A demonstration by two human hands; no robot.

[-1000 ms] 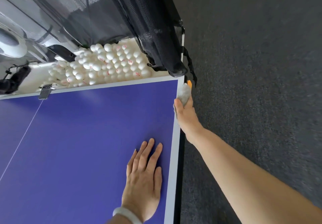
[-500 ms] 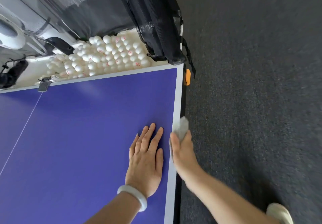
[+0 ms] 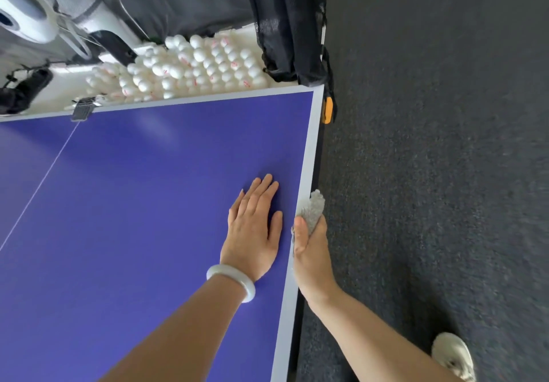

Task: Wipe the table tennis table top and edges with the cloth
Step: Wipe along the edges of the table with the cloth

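red marks on white balls [image 3: 205, 64], too small to read

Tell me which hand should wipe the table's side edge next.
Right. The right hand grips the cloth against the table's side edge; the left hand lies flat on the blue top, empty.

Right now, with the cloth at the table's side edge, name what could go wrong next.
The right hand grips the cloth in a bunch against the table edge; it may slip and drop to the carpet.
Pushed on to the far corner, the cloth might snag the orange clip or black netting there.
The left hand, flat on the blue top, may leave prints.
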